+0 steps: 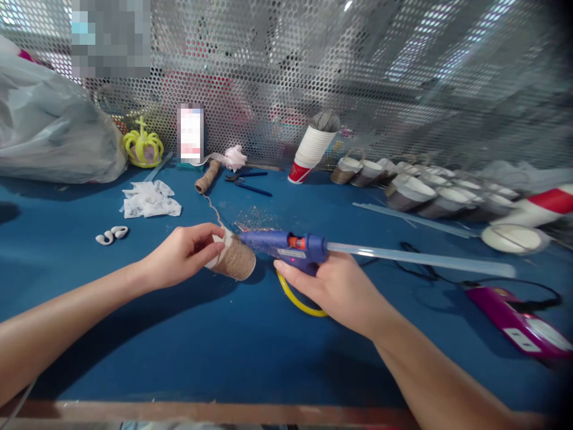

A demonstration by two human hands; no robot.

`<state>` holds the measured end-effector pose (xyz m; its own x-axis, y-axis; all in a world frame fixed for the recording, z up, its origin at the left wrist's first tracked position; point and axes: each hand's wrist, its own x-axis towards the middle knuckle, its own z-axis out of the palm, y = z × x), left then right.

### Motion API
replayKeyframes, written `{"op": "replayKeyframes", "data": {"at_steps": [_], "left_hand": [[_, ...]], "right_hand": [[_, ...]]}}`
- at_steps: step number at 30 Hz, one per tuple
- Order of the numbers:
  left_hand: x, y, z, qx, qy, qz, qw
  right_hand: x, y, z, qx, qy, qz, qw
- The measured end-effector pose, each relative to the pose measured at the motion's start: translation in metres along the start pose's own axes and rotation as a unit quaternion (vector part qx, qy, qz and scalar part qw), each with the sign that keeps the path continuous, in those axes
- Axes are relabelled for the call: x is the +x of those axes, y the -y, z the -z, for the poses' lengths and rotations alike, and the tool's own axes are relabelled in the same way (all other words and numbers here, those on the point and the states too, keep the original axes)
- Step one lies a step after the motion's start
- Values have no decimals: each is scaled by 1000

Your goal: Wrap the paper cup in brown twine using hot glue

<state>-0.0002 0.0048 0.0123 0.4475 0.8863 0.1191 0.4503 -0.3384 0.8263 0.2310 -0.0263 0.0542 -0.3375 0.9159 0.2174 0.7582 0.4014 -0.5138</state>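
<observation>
My left hand (pixel 192 254) is closed around a paper cup (pixel 235 261) that lies tilted on its side, its wall wrapped in brown twine. From the cup a loose strand runs up to a twine roll (pixel 208 177) behind it. My right hand (pixel 344 292) grips a blue hot glue gun (pixel 299 251), its nozzle pointing left at the cup's edge. A long clear glue stick (pixel 425 258) sticks out of the gun's back. Whether the nozzle touches the twine I cannot tell. Under the gun shows part of a yellow ring (pixel 298 303).
Pliers (pixel 250 182), stacked paper cups (pixel 313 149) and several wrapped cups (pixel 416 194) stand or lie toward the back. Spare glue sticks (pixel 412 220) and a purple power strip (pixel 514 319) with a black cable are at right. White fabric pieces (pixel 151 199) lie left; perforated metal (pixel 250 71) rises behind.
</observation>
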Motion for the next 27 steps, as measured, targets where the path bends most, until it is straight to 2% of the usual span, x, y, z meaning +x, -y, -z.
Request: {"op": "replayKeyframes", "data": {"at_steps": [11, 27], "left_hand": [[1, 0, -1, -25, 4, 1, 1000], [1, -1, -2, -32, 4, 6, 999]], "right_hand": [[-10, 2, -5, -17, 11, 20, 1000], [-11, 1, -4, -10, 32, -4, 999]]}}
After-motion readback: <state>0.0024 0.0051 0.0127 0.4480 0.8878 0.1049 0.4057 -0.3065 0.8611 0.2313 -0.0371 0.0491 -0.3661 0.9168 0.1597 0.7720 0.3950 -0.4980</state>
